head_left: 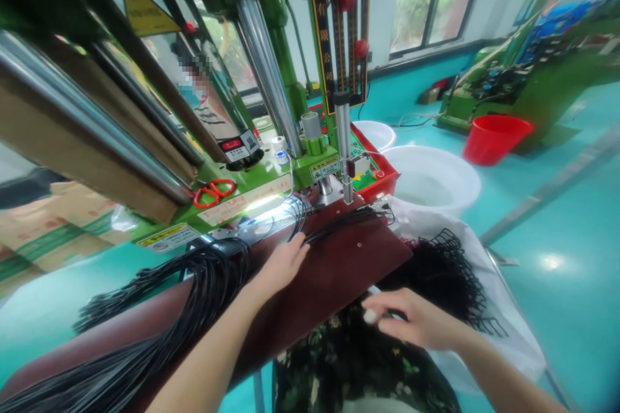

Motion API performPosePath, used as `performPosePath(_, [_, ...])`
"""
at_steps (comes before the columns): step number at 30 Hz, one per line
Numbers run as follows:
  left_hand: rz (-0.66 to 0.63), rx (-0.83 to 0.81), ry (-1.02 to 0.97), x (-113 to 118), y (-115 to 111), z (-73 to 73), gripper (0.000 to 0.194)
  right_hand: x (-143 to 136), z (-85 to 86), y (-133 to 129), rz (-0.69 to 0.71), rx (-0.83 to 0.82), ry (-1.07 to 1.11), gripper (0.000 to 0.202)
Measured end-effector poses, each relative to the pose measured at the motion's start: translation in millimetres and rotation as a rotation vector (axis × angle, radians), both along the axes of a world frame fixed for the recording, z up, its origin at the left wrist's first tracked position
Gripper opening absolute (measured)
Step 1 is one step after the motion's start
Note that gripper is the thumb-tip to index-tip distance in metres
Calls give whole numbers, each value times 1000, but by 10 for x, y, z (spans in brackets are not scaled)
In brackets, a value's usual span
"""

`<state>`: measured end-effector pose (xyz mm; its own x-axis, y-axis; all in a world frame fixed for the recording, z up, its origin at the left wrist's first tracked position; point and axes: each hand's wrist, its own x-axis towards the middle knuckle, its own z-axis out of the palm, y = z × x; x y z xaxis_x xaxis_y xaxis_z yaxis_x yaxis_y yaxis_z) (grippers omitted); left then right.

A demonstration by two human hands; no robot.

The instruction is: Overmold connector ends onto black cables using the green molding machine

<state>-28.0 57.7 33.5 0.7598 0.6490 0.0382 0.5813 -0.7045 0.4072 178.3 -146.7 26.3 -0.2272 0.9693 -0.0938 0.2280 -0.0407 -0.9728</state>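
My left hand [283,264] is closed on thin black cables [299,210] that loop up to the machine's metal bed. Beside its fingertips, a bundle of black cables [339,222] lies on the dark red board [358,261]. My right hand [411,319] is over my lap, right of the board's front edge, its fingers curled round something small and dark that I cannot make out. A thick heap of long black cables [208,277] drapes across the board left of my left hand.
The green machine [310,164] with steel columns stands ahead, orange-handled scissors [214,193] on its front. A white-lined bin [513,316] with black plastic pieces [436,277] is at the right. Beyond are a white tub [465,177], a red bucket [494,140] and a metal rail.
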Motion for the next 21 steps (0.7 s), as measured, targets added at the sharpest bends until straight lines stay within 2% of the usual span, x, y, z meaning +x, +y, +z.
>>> performPosePath(2, [-8, -94, -116, -81, -10, 86, 22, -204, -54, 143, -38, -63, 433, 40])
performPosePath(4, [-10, -98, -148, -127, -90, 118, 22, -374, -114, 344, -128, -65, 808, 50])
performPosePath(6, [-9, -20, -87, -145, -227, 76, 20, -467, -115, 555, -245, 5, 1083, 48])
performPosePath(8, [-14, 124, 2, -159, -387, -29, 16, -462, -41, 711, -370, 51, 1250, 36])
performPosePath(12, [-64, 436, 59, -254, -652, -241, 16, -246, 190, 743, -540, 11, 1298, 24])
performPosePath(15, [-175, 557, 39, -369, -792, -241, 21, -63, 275, 616, -552, -25, 1205, 24])
performPosePath(18, [-315, 494, 101, -499, -932, -166, 19, 0, 243, 503, -464, -26, 1118, 24])
performPosePath(21, [-412, 323, 193, -651, -1067, -193, 10, -102, 172, 433, -306, -8, 964, 21])
